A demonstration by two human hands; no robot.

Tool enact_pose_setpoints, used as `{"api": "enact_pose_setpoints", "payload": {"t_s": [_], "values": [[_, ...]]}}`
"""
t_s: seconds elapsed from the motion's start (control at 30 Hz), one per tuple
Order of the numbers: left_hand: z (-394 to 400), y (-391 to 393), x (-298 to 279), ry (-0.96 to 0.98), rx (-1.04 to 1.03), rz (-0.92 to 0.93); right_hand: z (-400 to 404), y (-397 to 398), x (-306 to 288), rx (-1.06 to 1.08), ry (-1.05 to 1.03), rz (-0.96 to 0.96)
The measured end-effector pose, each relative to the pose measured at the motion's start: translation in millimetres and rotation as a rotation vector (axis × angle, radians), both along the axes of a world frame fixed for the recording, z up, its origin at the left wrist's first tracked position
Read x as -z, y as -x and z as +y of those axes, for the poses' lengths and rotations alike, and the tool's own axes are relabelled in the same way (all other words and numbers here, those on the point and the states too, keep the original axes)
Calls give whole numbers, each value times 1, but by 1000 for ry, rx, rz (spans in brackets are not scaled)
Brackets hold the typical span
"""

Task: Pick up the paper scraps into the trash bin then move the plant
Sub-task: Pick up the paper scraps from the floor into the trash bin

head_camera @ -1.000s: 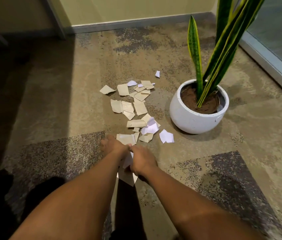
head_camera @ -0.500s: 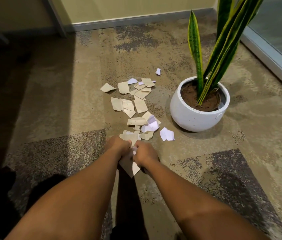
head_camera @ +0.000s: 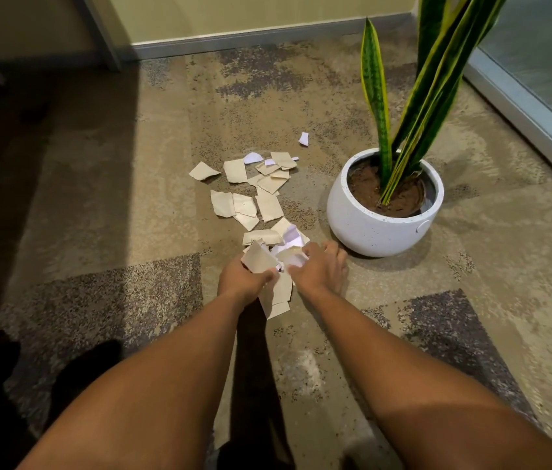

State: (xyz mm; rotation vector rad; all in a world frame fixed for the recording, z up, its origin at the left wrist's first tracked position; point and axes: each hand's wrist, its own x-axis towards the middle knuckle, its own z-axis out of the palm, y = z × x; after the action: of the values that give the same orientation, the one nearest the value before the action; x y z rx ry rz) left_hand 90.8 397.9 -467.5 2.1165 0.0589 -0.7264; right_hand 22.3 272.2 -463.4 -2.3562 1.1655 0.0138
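Carpet carries the plant at right, upright in its white pot. Paper scraps lie scattered just left of it. Your left hand grips a bundle of scraps; your right hand closes on white scraps at the pile's near edge.

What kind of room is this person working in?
Probably an office or a lobby corner, though I can't be sure. The floor is patterned carpet, a metal baseboard runs along the wall, a glass panel stands to the right, and a potted plant sits on the floor.
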Motion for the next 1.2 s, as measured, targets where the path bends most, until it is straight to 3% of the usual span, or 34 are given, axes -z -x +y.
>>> {"api": "enact_pose_setpoints", "payload": {"t_s": [0.17,0.3,0.77,0.93,1.2], "values": [[-15,9,3,-54,208,-67,-13,-4,13,-128,-46,-1],[-23,11,9,-118,242,-76,-22,-14,11,-166,-236,-83],[-39,6,6,-255,214,-96,-44,-1,12,-52,-449,-22],[-46,22,0,-308,321,-78,-58,25,4,-41,-548,-22],[-72,64,-18,-317,431,-9,-99,91,-18,11,-499,6]]}}
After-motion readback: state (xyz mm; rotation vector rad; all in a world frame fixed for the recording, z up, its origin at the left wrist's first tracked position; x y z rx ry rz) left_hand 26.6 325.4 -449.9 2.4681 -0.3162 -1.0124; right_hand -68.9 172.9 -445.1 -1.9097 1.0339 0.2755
